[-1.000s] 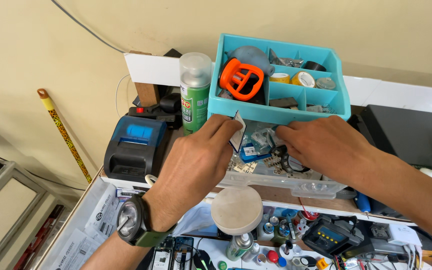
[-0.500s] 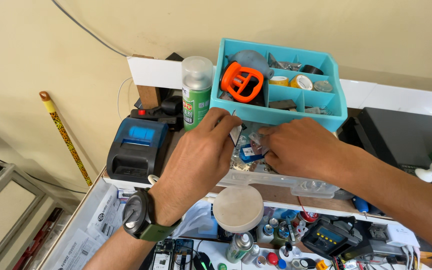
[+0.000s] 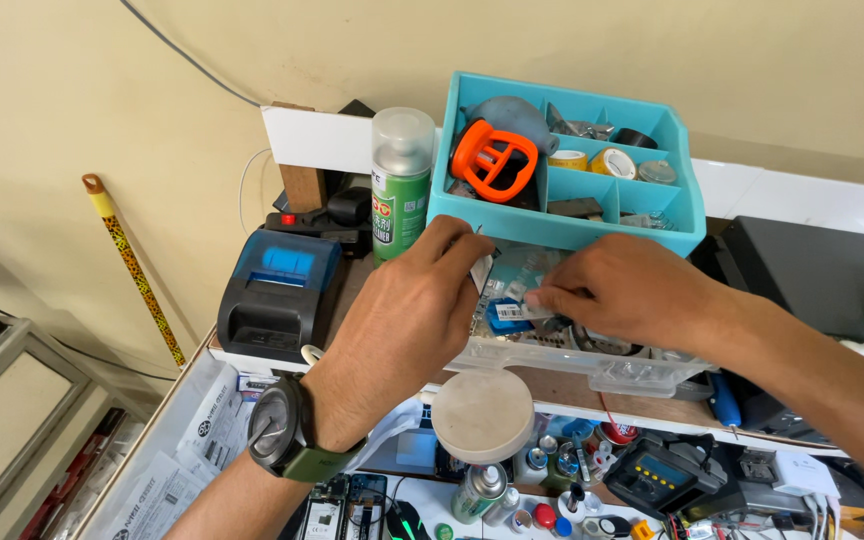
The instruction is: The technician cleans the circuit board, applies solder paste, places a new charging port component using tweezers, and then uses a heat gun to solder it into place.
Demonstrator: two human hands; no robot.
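My left hand [image 3: 407, 315], with a watch on its wrist, reaches into a clear plastic box [image 3: 592, 362] on the shelf and pinches a small clear packet [image 3: 481, 270] at its left side. Reaching in from the right, my right hand [image 3: 627, 290] holds a small labelled packet [image 3: 520, 312] between thumb and fingers. A blue part [image 3: 505, 320] lies in the box just under those fingertips. Both hands are under the front of a teal compartment tray [image 3: 562, 226], which rests above the box.
The teal tray holds an orange clamp-like tool [image 3: 492, 160], tape rolls [image 3: 592, 160] and small parts. A green spray can [image 3: 400, 185] and a black and blue label printer [image 3: 277, 290] stand to the left. A white round lid [image 3: 482, 415] and a meter [image 3: 662, 478] lie lower down.
My right hand has moved left toward my left hand and now holds a small labelled packet. The view has shifted slightly down and right.
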